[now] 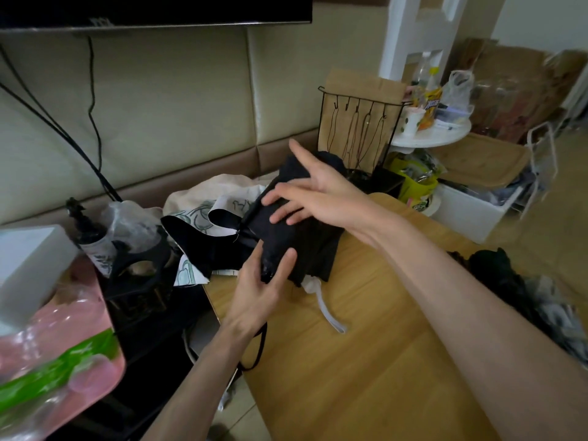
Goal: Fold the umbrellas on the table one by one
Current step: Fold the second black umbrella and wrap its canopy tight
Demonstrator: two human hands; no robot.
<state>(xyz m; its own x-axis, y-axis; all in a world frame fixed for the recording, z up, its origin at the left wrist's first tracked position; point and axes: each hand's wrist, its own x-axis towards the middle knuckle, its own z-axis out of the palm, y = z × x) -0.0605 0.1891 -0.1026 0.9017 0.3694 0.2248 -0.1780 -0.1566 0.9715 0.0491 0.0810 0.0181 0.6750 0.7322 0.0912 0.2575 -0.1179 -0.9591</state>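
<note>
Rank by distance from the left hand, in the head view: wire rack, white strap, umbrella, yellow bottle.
1. Umbrella: gripped by the left hand.
2. White strap: just to its right.
3. Wire rack: behind the umbrella.
4. Yellow bottle: farthest, back right.

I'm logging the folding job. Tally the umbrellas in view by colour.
Black umbrella, gripped by the left hand, right hand resting on it: 1
White printed umbrella, black inside, lying behind: 1
Dark bundle at the right edge of the table, kind unclear: not counted
Total: 2
</note>
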